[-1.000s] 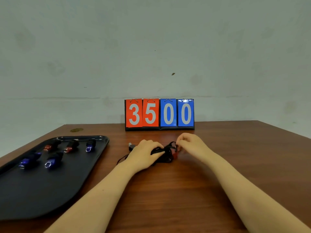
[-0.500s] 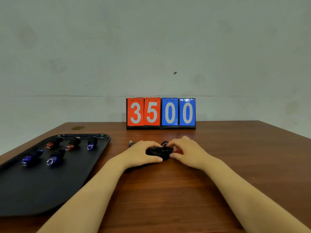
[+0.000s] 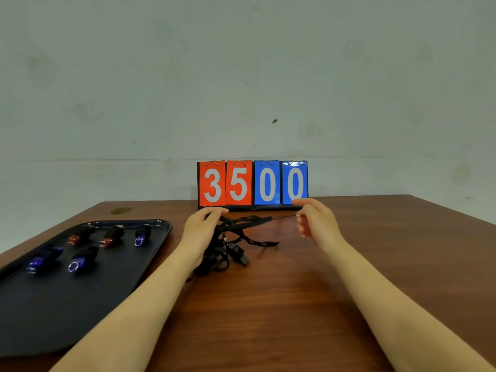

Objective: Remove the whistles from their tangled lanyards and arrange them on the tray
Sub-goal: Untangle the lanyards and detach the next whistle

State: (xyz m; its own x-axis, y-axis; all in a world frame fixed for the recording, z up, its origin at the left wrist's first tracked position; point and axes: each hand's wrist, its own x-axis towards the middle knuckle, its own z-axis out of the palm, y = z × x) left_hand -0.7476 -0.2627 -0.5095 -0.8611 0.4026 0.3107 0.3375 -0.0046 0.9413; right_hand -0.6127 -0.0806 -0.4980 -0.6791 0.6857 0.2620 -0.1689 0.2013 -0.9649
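My left hand (image 3: 200,229) grips a bundle of tangled black lanyards (image 3: 236,232) lifted above the table, with loops and a dark whistle (image 3: 237,252) hanging below it. My right hand (image 3: 316,224) pinches a small metal ring at the end of one cord stretched taut from the bundle; a red whistle seems tucked in its palm, mostly hidden. On the black tray (image 3: 80,299) at the left lie several whistles, two red (image 3: 75,237) and three blue (image 3: 139,234).
A flip scoreboard (image 3: 252,183) reading 3500 stands at the table's back edge against the wall, just behind my hands. The brown wooden table (image 3: 268,304) extends to the right and toward me.
Both hands rose off the table with the lanyard bundle. My right hand pulled away to the right, stretching one cord out from the tangle.
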